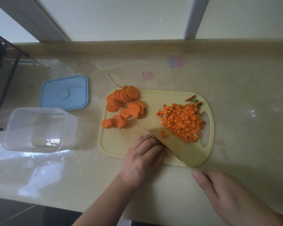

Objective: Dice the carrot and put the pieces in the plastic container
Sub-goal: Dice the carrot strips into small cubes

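A yellow cutting board (114, 144) lies on the counter. Round carrot slices (126, 105) are piled on its far left part, and a heap of diced carrot (183, 121) covers its right part. My right hand (232, 198) grips the knife (173, 147) by its handle, the blade slanting across the board's near side. My left hand (142, 159) rests on the board with curled fingers against the blade's left face; whatever lies under them is hidden. The clear plastic container (38, 129) stands empty to the left of the board.
The container's blue lid (64, 92) lies flat behind it. Carrot top trimmings (194, 100) sit at the board's far right corner. A dark metal rack (5, 75) stands at the far left. The counter's front edge runs just below my forearms.
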{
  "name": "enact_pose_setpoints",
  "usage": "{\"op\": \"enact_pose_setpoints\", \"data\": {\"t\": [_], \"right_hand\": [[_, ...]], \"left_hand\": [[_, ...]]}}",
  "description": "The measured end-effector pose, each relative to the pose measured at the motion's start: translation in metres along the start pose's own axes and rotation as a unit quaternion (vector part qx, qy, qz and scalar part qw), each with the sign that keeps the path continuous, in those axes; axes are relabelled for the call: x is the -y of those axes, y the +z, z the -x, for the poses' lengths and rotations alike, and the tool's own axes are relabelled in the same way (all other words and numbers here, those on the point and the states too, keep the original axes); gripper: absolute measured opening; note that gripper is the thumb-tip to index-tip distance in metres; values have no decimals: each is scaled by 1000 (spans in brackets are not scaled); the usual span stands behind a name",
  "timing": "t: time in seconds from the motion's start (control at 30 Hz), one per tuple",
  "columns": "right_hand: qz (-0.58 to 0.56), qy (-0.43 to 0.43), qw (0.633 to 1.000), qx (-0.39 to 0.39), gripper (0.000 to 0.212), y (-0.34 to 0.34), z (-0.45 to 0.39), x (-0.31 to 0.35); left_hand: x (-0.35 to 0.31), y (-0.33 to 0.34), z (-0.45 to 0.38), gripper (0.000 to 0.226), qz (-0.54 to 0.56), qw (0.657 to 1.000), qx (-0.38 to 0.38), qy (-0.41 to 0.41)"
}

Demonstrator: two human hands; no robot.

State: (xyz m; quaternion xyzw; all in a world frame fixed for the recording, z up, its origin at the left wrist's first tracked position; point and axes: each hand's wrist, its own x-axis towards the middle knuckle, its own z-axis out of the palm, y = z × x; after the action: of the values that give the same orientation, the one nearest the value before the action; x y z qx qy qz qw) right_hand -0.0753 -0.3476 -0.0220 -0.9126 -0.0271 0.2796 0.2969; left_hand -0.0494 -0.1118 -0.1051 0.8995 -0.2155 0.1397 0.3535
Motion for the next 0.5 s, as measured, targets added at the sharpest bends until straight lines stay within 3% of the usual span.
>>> {"op": "enact_pose_setpoints", "data": {"t": [0.13,0.5], "right_hand": [[-22,-37,999,-2,64,2,-18,11],[-59,-15,998,-1,78,-5,-5,-1]], "left_hand": [[0,-1,0,12,-5,1000,-3,1],[0,-1,2,12,-19,1000,-6,16]]}}
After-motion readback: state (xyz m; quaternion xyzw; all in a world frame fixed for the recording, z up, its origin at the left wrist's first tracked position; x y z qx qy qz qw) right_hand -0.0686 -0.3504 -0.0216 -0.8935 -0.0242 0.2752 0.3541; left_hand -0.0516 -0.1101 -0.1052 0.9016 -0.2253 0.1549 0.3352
